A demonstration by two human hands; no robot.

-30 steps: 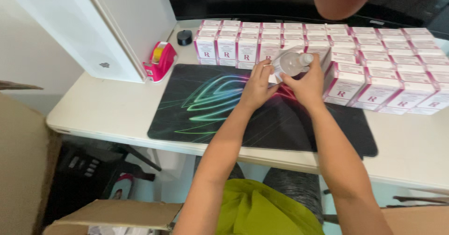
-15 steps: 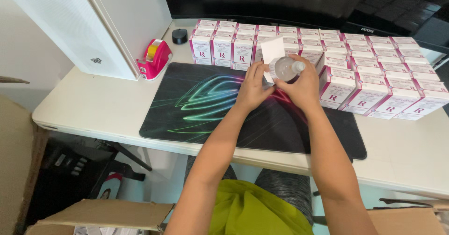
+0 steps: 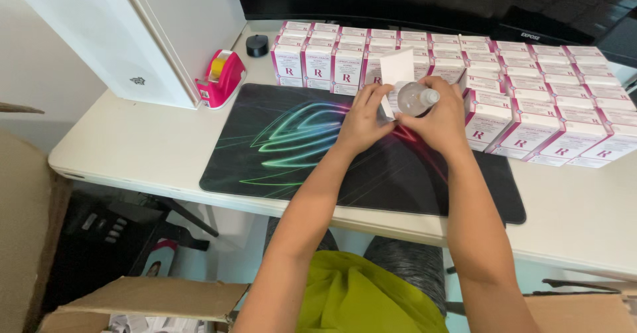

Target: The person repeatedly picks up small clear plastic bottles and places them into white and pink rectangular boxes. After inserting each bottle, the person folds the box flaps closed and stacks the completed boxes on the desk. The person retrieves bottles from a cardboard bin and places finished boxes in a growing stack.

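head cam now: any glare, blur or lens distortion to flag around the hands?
Head view: even, soft light; faint shadows under the hands on the dark desk mat. Left hand and right hand are sharp, no motion blur. Small highlight on the clear bottle. Wide-angle bowing shows at the white table edge. The dark monitor loses detail.

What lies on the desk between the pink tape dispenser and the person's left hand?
In the head view, only the dark desk mat with its glowing line pattern lies between the pink tape dispenser and the left hand; nothing stands on that stretch.
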